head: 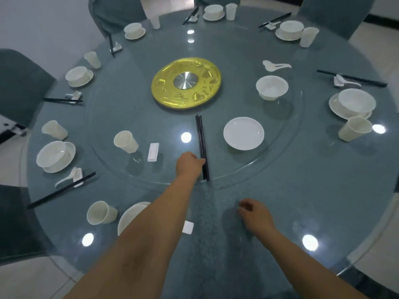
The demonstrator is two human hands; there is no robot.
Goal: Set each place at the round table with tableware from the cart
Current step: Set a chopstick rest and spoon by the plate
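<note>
Round table: blue-grey top under glass, with a raised glass turntable carrying a gold centre disc. Loose on the turntable: white plate, white bowl, cup, chopstick rest, spoon. Black chopsticks: a bundle lying straight on the turntable, near ends at its rim, pointing to the centre. Left hand: arm stretched forward, fingers curled onto the bundle near its near end, gripping it. Right hand: low over the table edge, fingers loosely curled, holding nothing. Around the rim: set places with bowl on plate, cup, rest and chopsticks. Grey-blue covered chairs surround; pale tiled floor.
</note>
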